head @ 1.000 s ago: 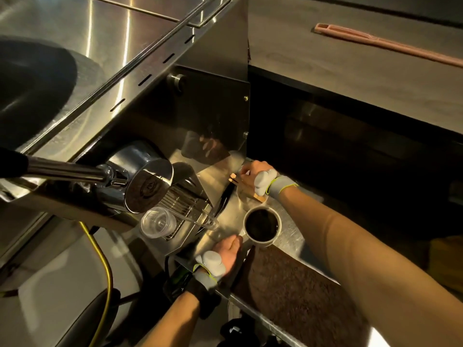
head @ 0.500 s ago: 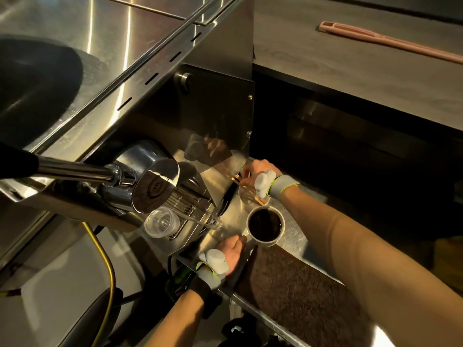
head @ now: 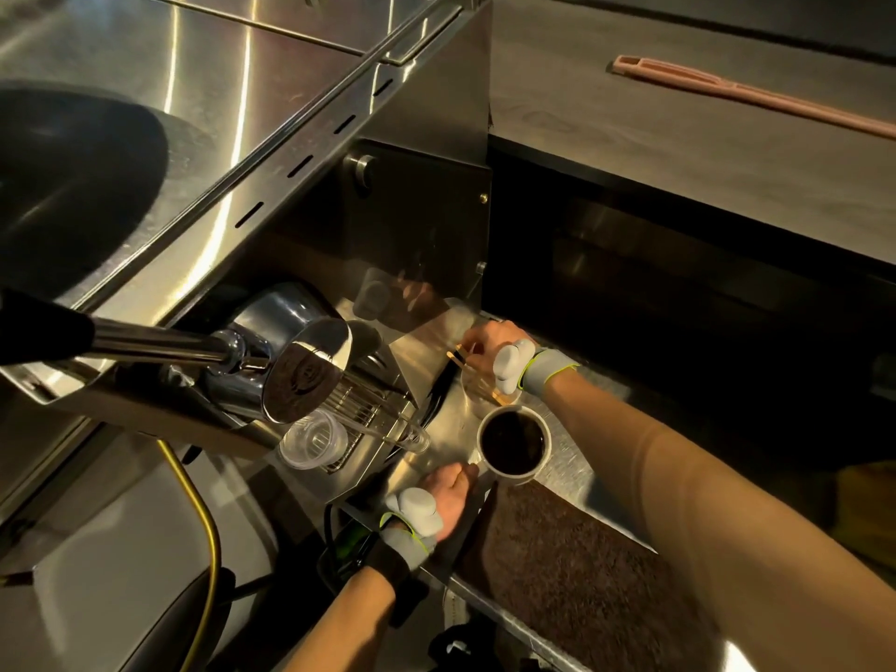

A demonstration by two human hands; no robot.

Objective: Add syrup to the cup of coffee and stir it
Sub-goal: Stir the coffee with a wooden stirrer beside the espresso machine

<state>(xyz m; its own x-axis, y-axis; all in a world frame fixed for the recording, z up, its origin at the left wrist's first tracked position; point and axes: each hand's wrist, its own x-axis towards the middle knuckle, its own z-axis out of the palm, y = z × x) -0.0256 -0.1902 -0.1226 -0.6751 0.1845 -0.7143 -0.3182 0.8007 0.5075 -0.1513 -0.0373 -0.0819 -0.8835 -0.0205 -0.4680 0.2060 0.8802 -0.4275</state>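
A white cup of black coffee [head: 513,442] stands on the steel counter [head: 577,470]. My left hand [head: 448,494] is at its near left side, fingers closed at the cup's handle. Just behind the cup stands a small clear glass [head: 477,388] holding thin wooden stir sticks [head: 457,354]. My right hand [head: 489,344] reaches over that glass with its fingers pinched on a stick. No syrup bottle shows in the view.
The espresso machine fills the left, with its group head [head: 305,371] over the drip tray [head: 359,414]. A clear plastic cup [head: 315,441] and a small glass [head: 413,437] lie there. A brown mat [head: 582,574] lies in front. A pink tool [head: 751,97] rests on the far counter.
Both hands stay almost in place. My left hand has edged closer to the cup's handle, and my right hand stays over the stick glass.
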